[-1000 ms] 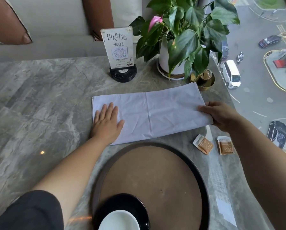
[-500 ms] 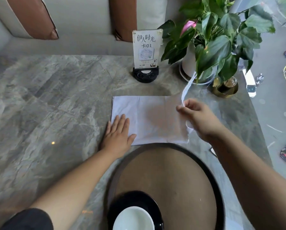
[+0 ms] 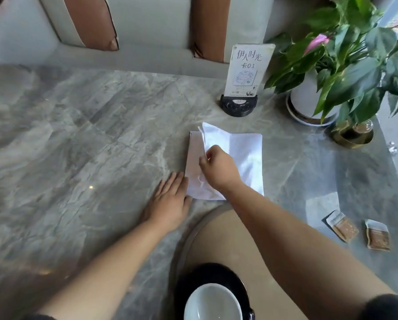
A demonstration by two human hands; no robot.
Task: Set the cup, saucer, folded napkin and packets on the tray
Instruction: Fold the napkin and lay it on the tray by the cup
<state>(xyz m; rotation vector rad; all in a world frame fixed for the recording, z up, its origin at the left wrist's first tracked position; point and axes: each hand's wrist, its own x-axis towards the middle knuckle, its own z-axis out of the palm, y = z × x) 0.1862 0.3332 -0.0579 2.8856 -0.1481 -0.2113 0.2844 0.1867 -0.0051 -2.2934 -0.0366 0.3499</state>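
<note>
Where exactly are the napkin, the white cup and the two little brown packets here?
napkin [image 3: 244,148]: head view, on its bare right half.
white cup [image 3: 213,301]: head view, inside the bowl.
left packet [image 3: 342,225]: head view, on its brown face.
right packet [image 3: 377,236]: head view, on its brown face.

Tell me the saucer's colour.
Black, glossy: the saucer under the white cup, seen in the head view.

Head-worn view, steeply down, close over table [image 3: 78,135]
</note>
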